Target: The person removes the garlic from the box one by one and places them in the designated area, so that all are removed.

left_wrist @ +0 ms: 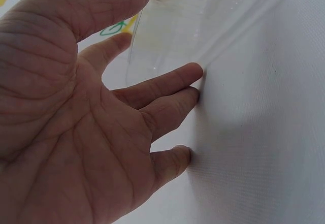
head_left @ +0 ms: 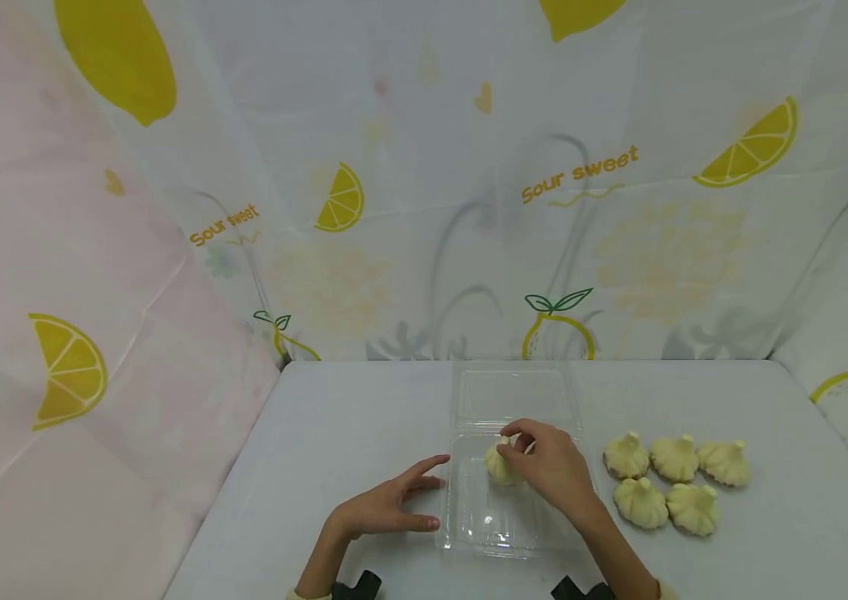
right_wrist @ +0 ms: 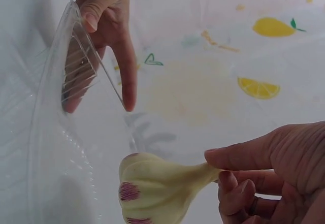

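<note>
A garlic bulb (right_wrist: pixel 152 188) hangs by its stem between the thumb and fingers of my right hand (head_left: pixel 553 467). In the head view this bulb (head_left: pixel 499 465) is over the base of a clear plastic clamshell box (head_left: pixel 484 525); whether it touches the bottom I cannot tell. My left hand (head_left: pixel 392 505) is at the box's left side, fingers spread and fairly straight. In the left wrist view, fingertips of the left hand (left_wrist: pixel 96 127) rest on the white table beside the box wall (left_wrist: pixel 172 36). The box's lid (head_left: pixel 516 396) lies folded back, away from me.
Several more garlic bulbs (head_left: pixel 675 458) sit in two rows on the white table (head_left: pixel 304 433), right of the box. Behind the table hangs a white cloth (head_left: pixel 424 275) with lemon prints.
</note>
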Available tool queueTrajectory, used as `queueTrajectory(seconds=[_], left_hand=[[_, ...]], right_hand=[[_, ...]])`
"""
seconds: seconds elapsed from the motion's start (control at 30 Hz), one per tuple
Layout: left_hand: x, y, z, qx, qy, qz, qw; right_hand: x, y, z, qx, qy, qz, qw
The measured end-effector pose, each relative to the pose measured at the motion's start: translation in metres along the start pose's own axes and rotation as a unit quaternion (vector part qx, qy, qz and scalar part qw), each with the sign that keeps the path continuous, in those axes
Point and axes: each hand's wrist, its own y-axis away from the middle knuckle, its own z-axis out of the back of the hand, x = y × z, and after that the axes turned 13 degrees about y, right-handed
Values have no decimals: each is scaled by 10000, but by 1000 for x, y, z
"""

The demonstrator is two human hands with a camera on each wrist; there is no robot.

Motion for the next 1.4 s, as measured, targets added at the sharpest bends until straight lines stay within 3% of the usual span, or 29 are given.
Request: queueTrajectory(seconds=[0.3, 0.97, 1.4], left_hand=[[-1, 0, 0, 3, -9, 29, 10000], [-1, 0, 1, 87, 17, 20, 10000], [-4, 0, 0, -18, -14, 93, 10000]], right_hand=[[-9, 2, 21, 183, -107, -17, 9998], [-36, 10, 61, -81, 89, 21, 9999], [-52, 18, 84, -96, 165, -12, 9998]])
